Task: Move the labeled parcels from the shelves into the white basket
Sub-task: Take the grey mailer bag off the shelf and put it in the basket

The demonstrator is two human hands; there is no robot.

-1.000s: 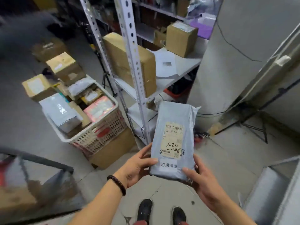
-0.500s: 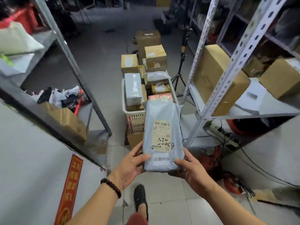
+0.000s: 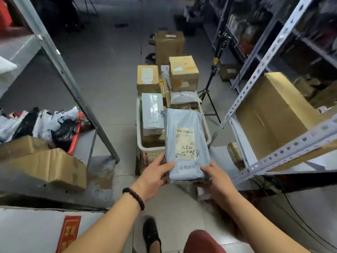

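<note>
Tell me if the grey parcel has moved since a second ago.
Yes. The grey parcel went from the shelf post toward the white basket, now overlapping its right side.

Smooth grey plastic mailer (image 3: 186, 143), paper label (image 3: 185, 143), perforated metal shelving (image 3: 269, 57), cardboard boxes (image 3: 183, 72)

Tight aisle, crowded basket.
The white basket (image 3: 145, 148) stands between the grey shelf post (image 3: 73, 84) on the left and the perforated white upright (image 3: 255, 73) on the right. Bare tiled floor (image 3: 113, 110) lies open along the basket's left side. Inside, a grey-wrapped box (image 3: 152, 112) and a padded pouch (image 3: 184, 97) fill the far end, leaving a low pocket at the near left corner. The grey mailer (image 3: 186, 141), gripped by the left hand (image 3: 155, 177) and right hand (image 3: 218, 180), hangs over the right half. Cardboard cartons (image 3: 183, 72) and a tripod (image 3: 209, 83) block the far side.
</note>
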